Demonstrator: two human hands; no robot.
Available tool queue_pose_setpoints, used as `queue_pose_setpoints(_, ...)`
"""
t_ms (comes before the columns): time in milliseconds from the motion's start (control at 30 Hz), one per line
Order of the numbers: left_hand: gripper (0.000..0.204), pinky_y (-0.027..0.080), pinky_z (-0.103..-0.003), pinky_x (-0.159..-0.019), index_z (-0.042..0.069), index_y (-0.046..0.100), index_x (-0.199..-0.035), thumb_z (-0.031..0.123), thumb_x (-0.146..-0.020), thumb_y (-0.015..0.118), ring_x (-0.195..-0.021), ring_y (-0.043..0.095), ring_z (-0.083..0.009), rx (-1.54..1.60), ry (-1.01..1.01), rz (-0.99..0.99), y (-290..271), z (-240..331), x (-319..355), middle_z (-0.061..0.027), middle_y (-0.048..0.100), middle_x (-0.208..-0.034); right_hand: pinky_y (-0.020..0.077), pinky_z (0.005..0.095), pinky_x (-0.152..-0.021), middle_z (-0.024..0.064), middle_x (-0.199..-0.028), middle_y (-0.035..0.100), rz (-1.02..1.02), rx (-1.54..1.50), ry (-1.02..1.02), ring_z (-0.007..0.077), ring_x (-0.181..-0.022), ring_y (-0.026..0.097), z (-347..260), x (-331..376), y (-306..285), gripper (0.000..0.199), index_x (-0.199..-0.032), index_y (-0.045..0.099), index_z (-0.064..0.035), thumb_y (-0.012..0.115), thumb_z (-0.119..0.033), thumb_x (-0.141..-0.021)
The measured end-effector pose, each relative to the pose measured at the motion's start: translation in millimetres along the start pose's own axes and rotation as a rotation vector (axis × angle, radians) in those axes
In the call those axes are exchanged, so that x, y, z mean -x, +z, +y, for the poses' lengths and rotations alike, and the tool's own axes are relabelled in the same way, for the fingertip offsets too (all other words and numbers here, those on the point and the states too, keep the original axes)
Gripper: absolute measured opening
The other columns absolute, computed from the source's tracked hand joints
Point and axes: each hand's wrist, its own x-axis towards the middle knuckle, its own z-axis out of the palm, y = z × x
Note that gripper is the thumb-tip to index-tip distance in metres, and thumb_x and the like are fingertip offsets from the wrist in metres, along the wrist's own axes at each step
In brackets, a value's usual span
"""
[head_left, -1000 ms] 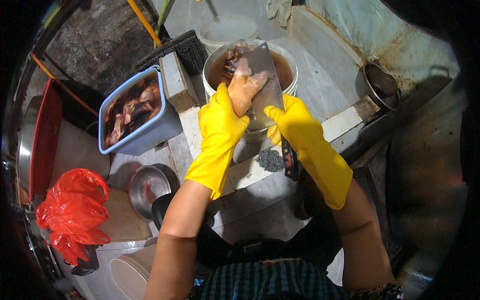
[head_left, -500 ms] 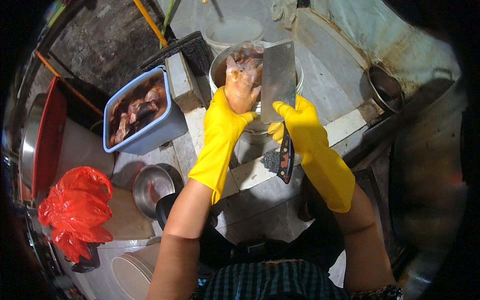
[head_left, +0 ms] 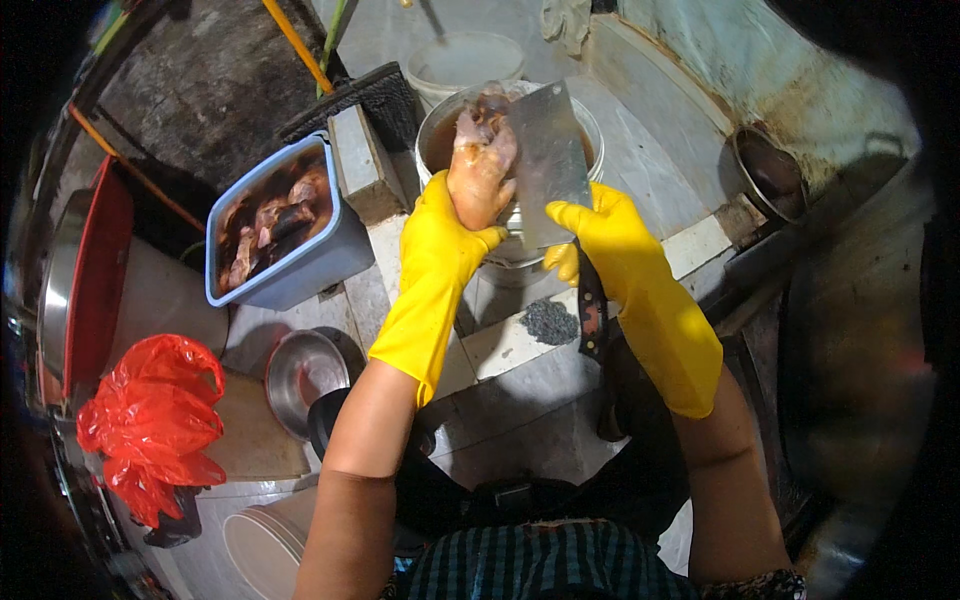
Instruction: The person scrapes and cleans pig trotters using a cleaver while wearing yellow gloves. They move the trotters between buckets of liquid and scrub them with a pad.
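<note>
Over a white bucket [head_left: 594, 140] holding brownish liquid, my left hand [head_left: 440, 235], in a yellow rubber glove, grips a pale plucked poultry carcass [head_left: 478, 178]. My right hand [head_left: 618, 240], gloved the same way, is closed round a cleaver [head_left: 550, 175]. The broad blade points away from me, right beside the carcass and partly covering the bucket's mouth. Its dark riveted handle hangs down below my right fingers. Whether the blade touches the meat I cannot tell.
At left stands a blue tub [head_left: 300, 285] of meat pieces in dark liquid. Nearer are a steel bowl [head_left: 305, 380] and a red plastic bag [head_left: 155, 415]. Behind the bucket is another white bucket [head_left: 465, 60]. A dark grey scouring pad [head_left: 550, 322] lies on the tiled ledge; a pot [head_left: 770, 170] sits at right.
The cleaver has tilted, its far end swinging left toward the carcass and its handle moving right. My right hand has shifted slightly right; my left hand keeps its hold, a little further left.
</note>
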Motion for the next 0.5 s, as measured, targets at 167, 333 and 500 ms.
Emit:
queue_pose_setpoints(167, 0.098, 0.052, -0.048, -0.089, 0.001, 0.046, -0.147, 0.022, -0.062, 0.090, -0.104, 0.067, -0.0398, -0.381, 0.303, 0.113, 15.5, 3.0, 10.7, -0.0210, 0.069, -0.114, 0.0527, 0.0340, -0.046, 0.0180, -0.077, 0.072, -0.027, -0.013, 0.077, 0.0219, -0.049, 0.065, 8.5, -8.1, -5.3, 0.023, -0.116, 0.065, -0.0052, 0.066, -0.020, -0.098)
queue_pose_setpoints(333, 0.098, 0.052, -0.048, -0.092, 0.000, 0.047, -0.146, 0.022, -0.061, 0.090, -0.107, 0.067, -0.0400, -0.469, 0.294, 0.041, 4.0, 4.0, 15.0, -0.0225, 0.068, -0.118, 0.0522, 0.0338, -0.055, 0.0136, -0.077, 0.071, 0.403, 0.943, -0.545, 0.0217, -0.057, 0.067, 23.8, -10.6, -11.9, 0.024, -0.111, 0.066, -0.0017, 0.063, -0.022, -0.100)
queue_pose_setpoints(500, 0.089, 0.054, -0.039, -0.092, 0.001, 0.049, -0.143, 0.015, -0.066, 0.091, -0.107, 0.069, -0.0285, 0.427, 0.096, -0.223, -14.1, 29.0, 23.3, -0.0181, 0.068, -0.121, 0.0537, 0.0405, -0.057, 0.0139, -0.075, 0.069, 0.356, 0.357, -0.305, 0.0277, -0.056, 0.067, 3.8, -1.2, -9.8, 0.023, -0.100, 0.066, -0.0063, 0.067, -0.029, -0.097)
